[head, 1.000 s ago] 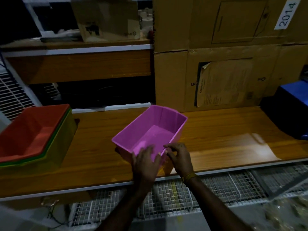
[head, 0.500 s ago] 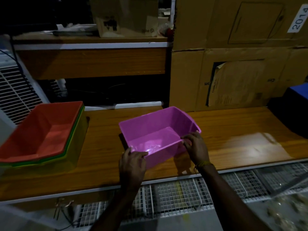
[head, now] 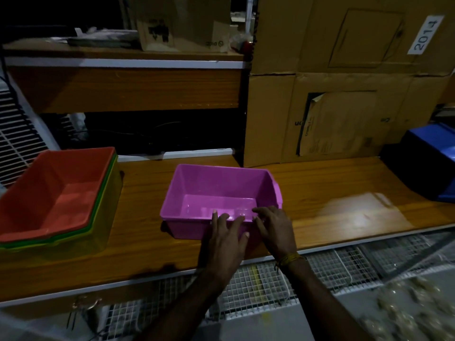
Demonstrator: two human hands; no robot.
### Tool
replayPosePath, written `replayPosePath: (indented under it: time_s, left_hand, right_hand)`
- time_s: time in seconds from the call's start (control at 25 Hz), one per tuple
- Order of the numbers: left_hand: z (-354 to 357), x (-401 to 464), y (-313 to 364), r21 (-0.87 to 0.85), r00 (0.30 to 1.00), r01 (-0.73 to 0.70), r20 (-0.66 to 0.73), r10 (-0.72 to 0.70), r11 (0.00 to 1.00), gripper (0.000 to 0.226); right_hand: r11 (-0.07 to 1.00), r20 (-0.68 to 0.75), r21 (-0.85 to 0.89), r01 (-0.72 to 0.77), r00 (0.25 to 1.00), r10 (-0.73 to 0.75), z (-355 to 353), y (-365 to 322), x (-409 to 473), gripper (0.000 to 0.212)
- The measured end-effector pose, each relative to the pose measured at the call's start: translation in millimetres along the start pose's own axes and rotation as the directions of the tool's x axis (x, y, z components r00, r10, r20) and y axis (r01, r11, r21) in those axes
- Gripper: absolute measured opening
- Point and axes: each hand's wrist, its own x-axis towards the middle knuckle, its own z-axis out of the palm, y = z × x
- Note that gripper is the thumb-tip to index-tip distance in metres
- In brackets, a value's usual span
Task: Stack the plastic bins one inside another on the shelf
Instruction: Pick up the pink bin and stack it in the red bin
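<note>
Both hands, left hand and right hand, rest flat-fingered on the pink bin's near wall, gripping nothing. Grab both sides, lift it, and drop it straight into the red bin on the left.

At the upper right of the frame, a white label on the tall cardboard box reads "2014", set at a slant. The print on the small carton at top centre and on the brown envelope is too blurred to read.

Glossy smooth plastic pink bin on polished wood-grain shelf; matt corrugated cardboard boxes behind.
</note>
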Motion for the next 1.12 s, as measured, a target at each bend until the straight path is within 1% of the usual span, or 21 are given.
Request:
replayPosePath:
  time_s: [0.08, 0.16, 0.24, 0.36, 0.44, 0.52, 0.6, 0.68, 0.76, 0.8, 0.88, 0.96, 1.04, 1.12]
  left_hand:
    - [-2.8, 3.9, -5.3, -0.085, 0.998, 0.029, -0.054, -0.033, 0.996, 0.037]
    - [-4.0, 12.8, -14.4, -0.094, 0.992, 0.068, -0.097, -0.077, 0.993, 0.033]
    - [-2.1, 19.2, -18.0, -0.069, 0.990, 0.054, -0.123, -0.062, 0.996, 0.033]
    - [4.0, 17.4, -7.8, -0.132, 0.997, 0.016, -0.069, -0.026, 0.991, 0.035]
    - [6.1, 13.6, -5.0, -0.213, 0.999, 0.027, -0.040, -0.036, 0.977, 0.032]
    - [-0.6, 13.1, -8.6, -0.273, 0.996, 0.079, -0.018, -0.087, 0.959, 0.027]
    - [-11.3, 13.3, -12.7, -0.276, 0.990, 0.129, -0.027, -0.142, 0.952, 0.020]
    - [-22.1, 12.3, -16.7, -0.204, 0.970, 0.191, -0.112, -0.217, 0.960, 0.010]
    - [-27.8, 9.0, -20.9, -0.131, 0.922, 0.279, -0.239, -0.303, 0.951, 0.017]
    - [-28.1, 6.6, -23.1, -0.125, 0.899, 0.312, -0.283, -0.335, 0.942, 0.019]
    - [-27.6, 1.3, -22.6, -0.165, 0.887, 0.316, -0.298, -0.353, 0.934, 0.020]
    - [-24.9, -3.9, -14.0, -0.243, 0.885, 0.310, -0.279, -0.372, 0.919, 0.019]
    - [-24.8, -6.5, -2.4, -0.270, 0.853, 0.340, -0.315, -0.417, 0.901, 0.019]
    - [-28.8, -6.8, 4.8, -0.309, 0.805, 0.382, -0.352, -0.478, 0.871, 0.020]
  right_hand:
    - [0.998, -0.018, -0.058, 0.007, 1.000, -0.008, -8.1, 11.9, -1.7, 0.033]
    - [0.999, -0.006, -0.030, 0.040, 0.999, -0.040, -8.9, 10.7, -6.1, 0.034]
    - [0.999, -0.028, 0.035, 0.034, 0.999, -0.033, -5.9, 0.5, -10.5, 0.035]
    - [0.983, -0.064, 0.182, 0.027, 0.998, -0.016, -7.4, -7.0, -6.8, 0.033]
    - [0.967, -0.086, 0.254, 0.025, 0.996, -0.003, -13.9, -0.1, 0.7, 0.030]
    - [0.973, -0.126, 0.229, 0.012, 0.992, 0.017, -18.5, 12.8, 6.9, 0.027]
    - [0.986, -0.131, 0.163, -0.035, 0.990, 0.057, -22.0, 28.9, 14.6, 0.023]
    - [0.983, -0.083, 0.122, -0.135, 0.986, 0.146, -22.6, 44.2, 25.1, 0.023]
    - [0.959, -0.019, 0.159, -0.236, 0.970, 0.242, -21.7, 52.6, 32.7, 0.024]
    - [0.942, 0.007, 0.216, -0.258, 0.965, 0.263, -20.4, 54.7, 35.5, 0.024]
    - [0.904, 0.048, 0.331, -0.270, 0.962, 0.269, -17.8, 51.8, 37.0, 0.024]
    - [0.883, 0.053, 0.391, -0.259, 0.964, 0.260, -18.1, 43.2, 34.8, 0.022]
    - [0.874, 0.034, 0.416, -0.252, 0.965, 0.262, -14.5, 41.9, 34.1, 0.021]
    - [0.848, 0.053, 0.445, -0.289, 0.953, 0.297, -13.5, 41.1, 34.2, 0.021]
